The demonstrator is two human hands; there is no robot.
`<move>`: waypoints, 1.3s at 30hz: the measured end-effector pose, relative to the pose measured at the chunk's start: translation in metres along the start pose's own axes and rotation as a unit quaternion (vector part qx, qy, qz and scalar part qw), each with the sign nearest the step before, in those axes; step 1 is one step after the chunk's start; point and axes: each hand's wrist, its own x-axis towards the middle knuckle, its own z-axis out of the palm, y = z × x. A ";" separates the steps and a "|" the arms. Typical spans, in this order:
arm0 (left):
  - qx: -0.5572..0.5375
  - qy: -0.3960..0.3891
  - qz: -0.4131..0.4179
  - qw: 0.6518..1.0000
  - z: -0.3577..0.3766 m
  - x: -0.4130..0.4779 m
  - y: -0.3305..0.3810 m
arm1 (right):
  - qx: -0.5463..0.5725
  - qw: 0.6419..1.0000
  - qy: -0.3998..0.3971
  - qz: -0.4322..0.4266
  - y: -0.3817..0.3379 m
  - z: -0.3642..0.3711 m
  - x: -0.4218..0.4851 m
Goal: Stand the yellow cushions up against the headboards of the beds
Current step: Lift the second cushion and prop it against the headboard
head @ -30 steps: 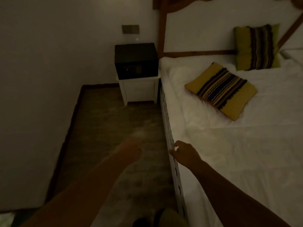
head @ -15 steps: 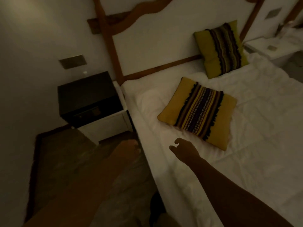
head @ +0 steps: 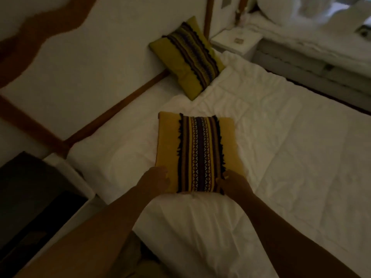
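Note:
A yellow cushion with a dark striped band (head: 195, 149) lies flat on the white bed (head: 291, 157), in the middle of the view. My left hand (head: 154, 180) grips its near left corner and my right hand (head: 232, 182) grips its near right corner. A second yellow striped cushion (head: 187, 57) leans upright against the white headboard (head: 100, 57) with brown wooden trim, further back on the same bed.
A dark box (head: 26, 207) sits on a white bedside table at the lower left. A second white nightstand (head: 236, 42) stands beyond the bed, with another white bed (head: 311, 37) at the upper right. The room is dim.
I have moved up to the bed from the floor beside it. Both hands reached forward and took hold of the near edge of the flat cushion.

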 end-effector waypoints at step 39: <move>-0.259 -0.058 -0.226 0.937 0.042 0.348 -0.067 | 0.117 0.965 -0.018 0.234 0.101 0.029 0.330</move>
